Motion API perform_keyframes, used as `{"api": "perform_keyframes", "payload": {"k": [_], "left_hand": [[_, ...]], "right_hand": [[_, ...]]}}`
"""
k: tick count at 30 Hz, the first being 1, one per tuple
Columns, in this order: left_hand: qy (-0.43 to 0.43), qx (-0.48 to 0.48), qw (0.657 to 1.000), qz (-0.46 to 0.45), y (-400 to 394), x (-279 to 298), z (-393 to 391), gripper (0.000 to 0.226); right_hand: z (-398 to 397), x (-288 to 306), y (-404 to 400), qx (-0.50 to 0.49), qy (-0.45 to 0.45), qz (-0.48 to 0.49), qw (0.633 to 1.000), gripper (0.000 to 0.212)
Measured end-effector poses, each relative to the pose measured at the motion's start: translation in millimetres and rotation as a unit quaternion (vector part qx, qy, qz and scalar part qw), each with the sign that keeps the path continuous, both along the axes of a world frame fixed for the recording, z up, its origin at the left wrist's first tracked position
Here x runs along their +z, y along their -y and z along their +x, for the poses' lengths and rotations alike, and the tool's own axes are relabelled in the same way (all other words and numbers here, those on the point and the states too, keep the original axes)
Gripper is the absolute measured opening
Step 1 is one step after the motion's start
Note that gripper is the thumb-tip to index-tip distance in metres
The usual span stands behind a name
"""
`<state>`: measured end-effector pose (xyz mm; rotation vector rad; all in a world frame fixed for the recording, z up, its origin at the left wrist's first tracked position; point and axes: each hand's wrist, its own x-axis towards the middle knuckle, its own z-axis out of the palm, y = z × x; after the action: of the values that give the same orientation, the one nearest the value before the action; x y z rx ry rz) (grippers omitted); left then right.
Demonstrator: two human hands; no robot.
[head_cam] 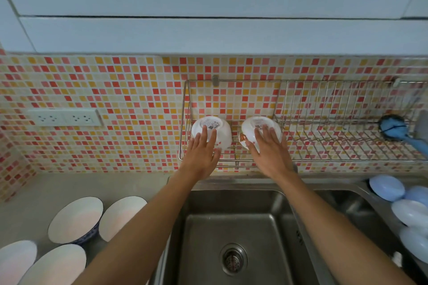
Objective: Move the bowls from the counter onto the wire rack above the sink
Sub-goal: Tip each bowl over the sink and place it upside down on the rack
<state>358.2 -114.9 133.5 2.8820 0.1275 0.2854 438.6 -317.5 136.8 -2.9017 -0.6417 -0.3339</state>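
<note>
Two white bowls lie upside down on the left end of the wire rack (pixel 324 143) above the sink. My left hand (pixel 201 157) rests on the left bowl (pixel 220 129), its fingers spread over the side. My right hand (pixel 271 152) lies on the right bowl (pixel 250 126) in the same way. Each bowl shows a sticker on its base. On the counter at lower left stand several white bowls, upright: one with a blue patterned outside (pixel 75 220), one beside it (pixel 121 216), and two at the frame's edge (pixel 55 266).
A steel sink (pixel 234 227) with a drain lies below the rack. Pale blue and white plastic pieces (pixel 386 187) sit at the sink's right edge. A blue brush (pixel 393 128) hangs on the rack's right end. A wall socket (pixel 64 118) is at left. Cabinets hang overhead.
</note>
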Motion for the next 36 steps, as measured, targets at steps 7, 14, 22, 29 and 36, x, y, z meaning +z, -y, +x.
{"api": "perform_keyframes", "payload": {"k": [7, 14, 22, 29, 36], "left_hand": [[-0.014, 0.005, 1.0, 0.024, -1.7, -5.1, 2.8, 0.064], [-0.011, 0.008, 0.999, 0.037, -2.1, -8.5, 2.2, 0.064], [0.065, 0.023, 0.997, -0.043, 4.7, -0.4, -36.3, 0.071], [0.098, 0.08, 0.992, -0.028, -13.2, 7.9, -120.1, 0.066], [0.124, 0.211, 0.967, -0.076, -60.3, -15.8, -209.8, 0.056]], "right_hand": [[2.0, -3.0, -2.8, -0.011, -0.017, -0.012, 1.0, 0.074], [-0.9, -0.9, -3.0, -0.028, -0.038, 0.0, 0.999, 0.078], [-5.8, 0.3, 1.2, 0.007, 0.033, 0.058, 0.998, 0.082], [-53.8, -10.2, -38.0, 0.167, 0.064, 0.18, 0.967, 0.061], [-138.3, -24.0, -116.0, 0.329, -0.019, 0.239, 0.913, 0.047]]}}
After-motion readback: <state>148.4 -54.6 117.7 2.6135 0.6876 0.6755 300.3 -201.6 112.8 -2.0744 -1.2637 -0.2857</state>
